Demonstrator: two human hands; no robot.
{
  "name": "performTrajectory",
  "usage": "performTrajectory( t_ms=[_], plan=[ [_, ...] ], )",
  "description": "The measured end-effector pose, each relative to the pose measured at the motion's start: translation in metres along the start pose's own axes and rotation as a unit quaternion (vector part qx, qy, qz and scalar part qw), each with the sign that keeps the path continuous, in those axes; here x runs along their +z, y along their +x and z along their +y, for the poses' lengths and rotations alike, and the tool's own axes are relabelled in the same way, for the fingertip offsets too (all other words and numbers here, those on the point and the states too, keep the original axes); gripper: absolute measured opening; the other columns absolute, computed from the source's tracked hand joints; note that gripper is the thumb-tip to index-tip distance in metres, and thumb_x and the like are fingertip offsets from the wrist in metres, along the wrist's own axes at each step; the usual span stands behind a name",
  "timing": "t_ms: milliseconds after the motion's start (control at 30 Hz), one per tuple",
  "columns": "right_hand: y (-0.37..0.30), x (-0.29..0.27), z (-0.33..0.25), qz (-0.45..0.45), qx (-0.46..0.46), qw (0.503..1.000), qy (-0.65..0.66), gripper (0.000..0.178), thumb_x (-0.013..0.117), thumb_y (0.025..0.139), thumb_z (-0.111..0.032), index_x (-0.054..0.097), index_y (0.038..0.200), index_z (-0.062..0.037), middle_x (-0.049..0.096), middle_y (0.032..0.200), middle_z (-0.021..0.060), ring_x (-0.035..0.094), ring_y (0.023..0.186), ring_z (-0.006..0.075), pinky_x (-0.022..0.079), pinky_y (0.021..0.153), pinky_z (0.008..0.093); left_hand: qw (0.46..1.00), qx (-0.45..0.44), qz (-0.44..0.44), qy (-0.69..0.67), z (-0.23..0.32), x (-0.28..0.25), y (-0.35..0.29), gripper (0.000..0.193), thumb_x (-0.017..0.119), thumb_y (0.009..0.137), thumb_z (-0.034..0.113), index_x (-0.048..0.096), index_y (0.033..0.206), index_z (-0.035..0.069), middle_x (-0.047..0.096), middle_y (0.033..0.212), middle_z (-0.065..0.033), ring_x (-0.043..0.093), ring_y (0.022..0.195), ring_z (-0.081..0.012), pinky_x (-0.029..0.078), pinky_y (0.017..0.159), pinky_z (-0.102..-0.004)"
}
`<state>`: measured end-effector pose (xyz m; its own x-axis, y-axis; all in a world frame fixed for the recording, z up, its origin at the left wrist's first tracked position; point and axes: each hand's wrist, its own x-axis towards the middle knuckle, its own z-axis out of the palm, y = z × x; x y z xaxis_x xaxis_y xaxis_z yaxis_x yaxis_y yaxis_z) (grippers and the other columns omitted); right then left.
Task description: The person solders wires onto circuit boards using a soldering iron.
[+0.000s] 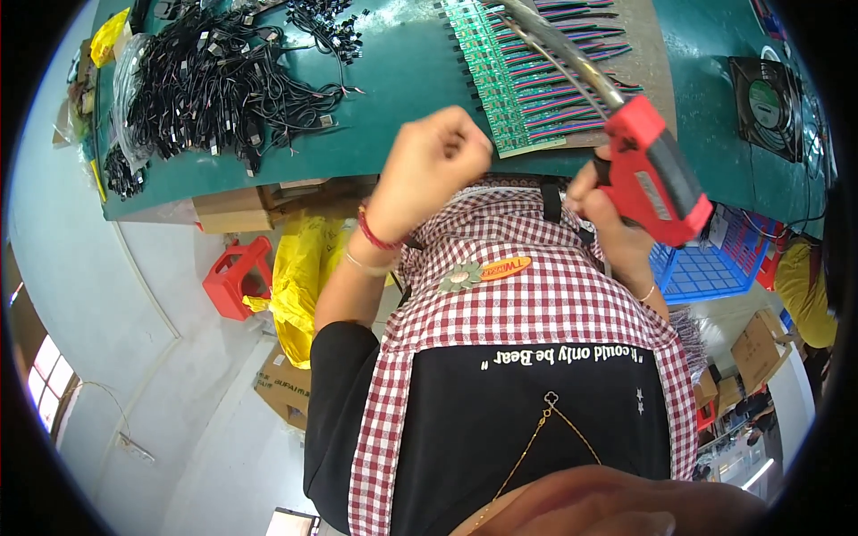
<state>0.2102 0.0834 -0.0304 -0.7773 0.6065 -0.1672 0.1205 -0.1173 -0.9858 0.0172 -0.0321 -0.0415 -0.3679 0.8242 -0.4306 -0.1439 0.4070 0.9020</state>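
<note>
Two hands up, red tool gripped

Right hand (617, 223) wraps tightly round a chunky red glue gun (657, 170) at three o'clock, over the green table (393, 98) edge. Its long axis runs from four o'clock toward ten, metal hose (563, 49) trailing up-left. Left hand (433, 165) is balled into a fist; I cannot tell whether anything is inside.
</note>
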Motion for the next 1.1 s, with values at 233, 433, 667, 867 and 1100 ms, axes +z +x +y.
performTrajectory(
  t_ms=[233, 433, 667, 867, 1100],
  plan=[
    [-0.034, -0.042, 0.027, 0.010, 0.027, 0.996, 0.088, 0.052, 0.061, 0.084, -0.033, 0.044, 0.116, 0.0049, 0.050, 0.059, 0.0068, 0.044, 0.047, 0.0118, 0.038, 0.048, 0.0244, 0.998, -0.050, -0.037, -0.017, -0.008, -0.016, 0.026, 0.009, 0.056, 0.078, 0.006, 0.055, 0.073, -0.001, 0.058, 0.064, -0.0027, 0.052, 0.056, -0.0048, 0.040, 0.049, -0.0188],
    [-0.048, -0.051, 0.041, -0.001, 0.052, 0.992, 0.114, 0.050, 0.060, 0.085, -0.034, 0.044, 0.112, 0.0043, 0.047, 0.055, 0.0057, 0.040, 0.042, 0.0111, 0.035, 0.044, 0.0242, 0.997, -0.066, -0.044, 0.004, -0.004, -0.016, 0.028, 0.012, 0.056, 0.078, 0.009, 0.055, 0.072, -0.001, 0.057, 0.061, -0.0019, 0.051, 0.054, -0.0043, 0.040, 0.049, -0.0191],
    [-0.047, -0.048, 0.040, 0.000, 0.064, 0.990, 0.129, 0.045, 0.059, 0.085, -0.032, 0.044, 0.107, 0.0033, 0.046, 0.054, 0.0057, 0.039, 0.042, 0.0110, 0.034, 0.044, 0.0242, 0.995, -0.080, -0.056, 0.023, -0.003, -0.015, 0.030, 0.012, 0.055, 0.082, 0.010, 0.051, 0.072, 0.005, 0.052, 0.059, 0.0019, 0.043, 0.051, -0.0018, 0.032, 0.045, -0.0165],
    [-0.050, -0.049, 0.043, -0.005, 0.082, 0.981, 0.176, 0.041, 0.062, 0.084, -0.023, 0.050, 0.111, 0.0050, 0.054, 0.063, 0.0086, 0.049, 0.050, 0.0127, 0.036, 0.045, 0.0232, 0.995, -0.082, -0.061, 0.019, -0.001, -0.016, 0.030, 0.013, 0.055, 0.082, 0.010, 0.051, 0.071, 0.005, 0.052, 0.059, 0.0022, 0.042, 0.050, -0.0018, 0.032, 0.045, -0.0165],
    [-0.048, -0.045, 0.039, -0.002, 0.077, 0.988, 0.132, 0.040, 0.059, 0.084, -0.030, 0.045, 0.104, 0.0025, 0.046, 0.053, 0.0061, 0.039, 0.042, 0.0116, 0.033, 0.043, 0.0245, 0.994, -0.077, -0.071, 0.015, 0.000, -0.018, 0.031, 0.012, 0.055, 0.082, 0.009, 0.051, 0.071, 0.005, 0.051, 0.059, 0.0024, 0.042, 0.050, -0.0016, 0.032, 0.045, -0.0161]
  ],
)
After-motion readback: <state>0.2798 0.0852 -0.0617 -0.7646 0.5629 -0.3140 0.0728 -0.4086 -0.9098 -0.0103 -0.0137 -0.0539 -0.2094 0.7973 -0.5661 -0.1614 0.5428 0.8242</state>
